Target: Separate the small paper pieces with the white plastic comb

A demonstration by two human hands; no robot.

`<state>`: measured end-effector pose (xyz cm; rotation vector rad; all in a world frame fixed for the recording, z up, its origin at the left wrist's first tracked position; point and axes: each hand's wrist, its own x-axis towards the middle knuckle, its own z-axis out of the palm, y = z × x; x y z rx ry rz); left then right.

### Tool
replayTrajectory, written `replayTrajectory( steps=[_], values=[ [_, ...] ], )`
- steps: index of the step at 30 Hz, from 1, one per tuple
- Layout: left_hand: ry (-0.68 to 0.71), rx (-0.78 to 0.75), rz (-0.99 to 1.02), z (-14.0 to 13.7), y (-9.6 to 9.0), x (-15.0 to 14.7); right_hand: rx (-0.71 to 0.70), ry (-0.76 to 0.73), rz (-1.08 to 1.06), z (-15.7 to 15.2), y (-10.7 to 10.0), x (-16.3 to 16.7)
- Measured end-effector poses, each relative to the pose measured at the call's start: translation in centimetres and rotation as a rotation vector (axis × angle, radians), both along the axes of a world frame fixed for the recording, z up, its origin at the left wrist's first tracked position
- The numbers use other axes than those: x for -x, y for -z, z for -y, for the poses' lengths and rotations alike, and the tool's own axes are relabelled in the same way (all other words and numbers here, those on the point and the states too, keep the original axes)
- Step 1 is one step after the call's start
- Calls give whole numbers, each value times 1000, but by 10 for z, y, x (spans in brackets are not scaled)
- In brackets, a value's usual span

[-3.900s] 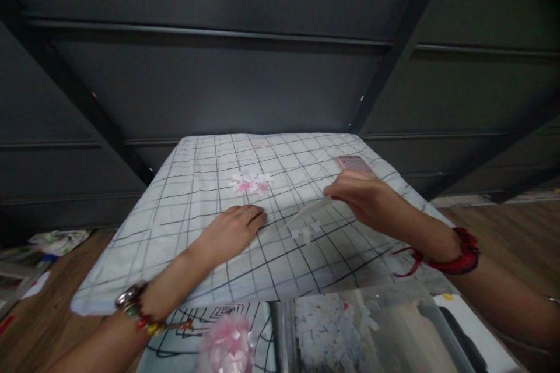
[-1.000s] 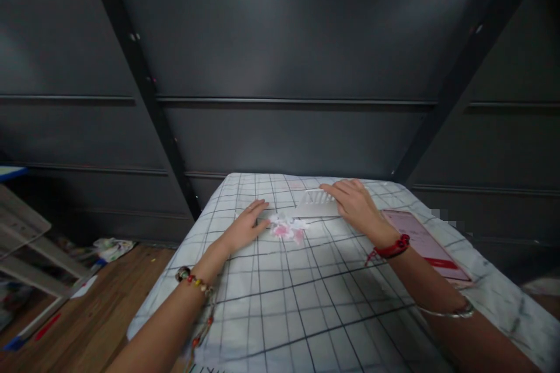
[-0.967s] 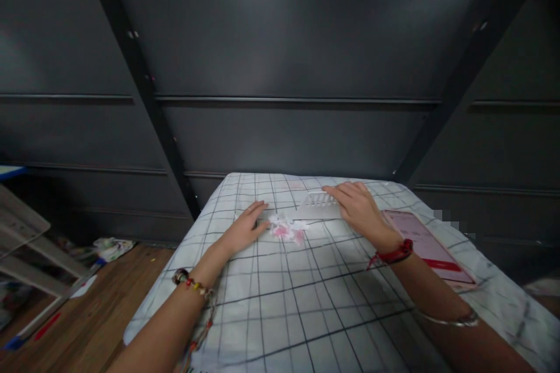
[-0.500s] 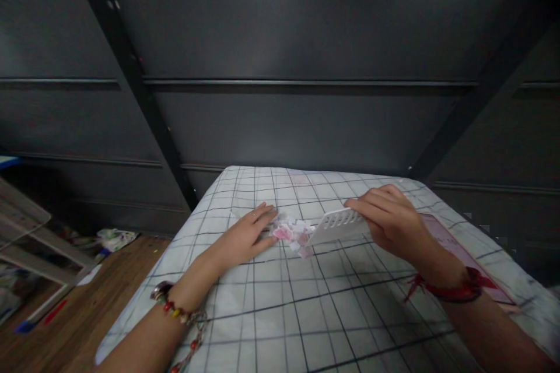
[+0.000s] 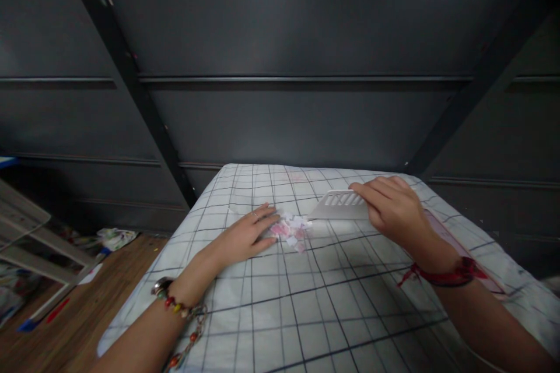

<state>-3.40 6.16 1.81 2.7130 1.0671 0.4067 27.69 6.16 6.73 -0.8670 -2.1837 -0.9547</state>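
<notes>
A small heap of torn paper scraps [image 5: 291,231], white and pink, lies on the checked cloth. My left hand [image 5: 245,236] rests flat beside the heap on its left, fingers spread, with the fingertips at its edge. In my right hand [image 5: 391,210] is a thin white plastic scraper [image 5: 339,210] with a row of slots along its upper part. Its left end is close to the scraps on their right side. The fingers grip the scraper at its right end; part of it is hidden behind them.
White cloth with dark grid lines [image 5: 280,315] covers the surface under both hands. A flat pink-edged item [image 5: 446,230] lies partly behind my right wrist. Dark panels [image 5: 280,128] stand behind the far edge. At the left are a wooden floor [image 5: 122,268] and a pale frame [image 5: 39,262].
My right hand has raised the scraper slightly and drawn it away from the scraps, and it now looks more level. My left hand stays nearly in place by the heap.
</notes>
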Motion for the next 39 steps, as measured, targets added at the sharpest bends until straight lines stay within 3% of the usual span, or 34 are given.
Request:
replayTrajectory(
  steps=[4,17,25,39],
  values=[
    [3,11,9,0,0,1,21,58,24,-3,6,1],
    [31,-6,5,-4,7,4,80,-26,-2,1,8,14],
    [10,-26,-31,-4,4,4,43,57,-43,-2,11,6],
    [18,-63,-12,-4,4,6,176,-146,-9,12,0,21]
  ],
)
